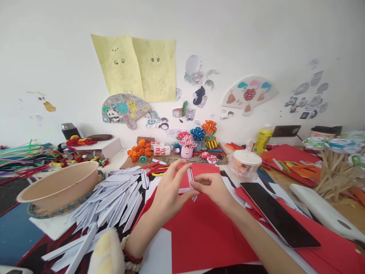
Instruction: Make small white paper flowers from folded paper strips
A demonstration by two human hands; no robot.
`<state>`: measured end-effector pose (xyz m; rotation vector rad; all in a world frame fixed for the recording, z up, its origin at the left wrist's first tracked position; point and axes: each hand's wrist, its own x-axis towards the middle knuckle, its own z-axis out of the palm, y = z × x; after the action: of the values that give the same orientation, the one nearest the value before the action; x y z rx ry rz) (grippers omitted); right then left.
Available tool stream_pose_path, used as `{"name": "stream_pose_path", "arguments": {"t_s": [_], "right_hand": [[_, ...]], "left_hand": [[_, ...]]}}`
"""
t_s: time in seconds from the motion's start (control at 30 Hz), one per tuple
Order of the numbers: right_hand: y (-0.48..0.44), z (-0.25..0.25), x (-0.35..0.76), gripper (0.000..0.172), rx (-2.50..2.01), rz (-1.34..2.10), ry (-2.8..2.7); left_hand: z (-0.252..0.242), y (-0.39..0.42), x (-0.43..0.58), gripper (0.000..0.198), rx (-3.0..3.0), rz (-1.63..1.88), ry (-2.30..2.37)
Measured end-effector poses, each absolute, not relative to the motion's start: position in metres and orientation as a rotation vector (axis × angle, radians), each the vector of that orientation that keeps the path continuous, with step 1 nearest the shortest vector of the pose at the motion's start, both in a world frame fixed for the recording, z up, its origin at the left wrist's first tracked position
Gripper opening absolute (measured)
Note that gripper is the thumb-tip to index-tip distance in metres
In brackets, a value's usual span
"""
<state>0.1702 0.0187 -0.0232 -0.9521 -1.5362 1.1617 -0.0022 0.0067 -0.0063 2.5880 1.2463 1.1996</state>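
A folded white paper strip [189, 176] is held up between my two hands over red paper [211, 232]. My left hand [168, 192] curls around its left side, thumb at the lower end and fingers arched over the top. With thumb and index finger, my right hand [211, 186] pinches the strip from the right. Part of the strip is hidden behind the fingers. Left of my left wrist lies a loose pile of white folded paper strips [114, 201].
A beige basin [59, 186] stands at the left. On the right are a black phone [279, 213], a lidded cup [245, 161] and a white elongated device [325, 211]. Pipe-cleaner flowers [186, 144] line the back by the wall. A pale plush object [107, 253] is in front.
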Motion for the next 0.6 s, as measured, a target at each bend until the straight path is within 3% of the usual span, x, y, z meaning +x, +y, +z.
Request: {"name": "stream_pose_path", "arguments": {"t_s": [0.2,0.6], "right_hand": [[0.0227,-0.0286,0.1703,0.045,-0.978,1.106,-1.499],[0.0194,-0.0270,0.1672,0.037,-0.998,1.082,-1.532]], "left_hand": [[-0.0103,0.0027,0.0024,0.079,2.901,0.946,1.232],[-0.0132,0.0017,0.0045,0.071,2.844,0.964,1.220]]}}
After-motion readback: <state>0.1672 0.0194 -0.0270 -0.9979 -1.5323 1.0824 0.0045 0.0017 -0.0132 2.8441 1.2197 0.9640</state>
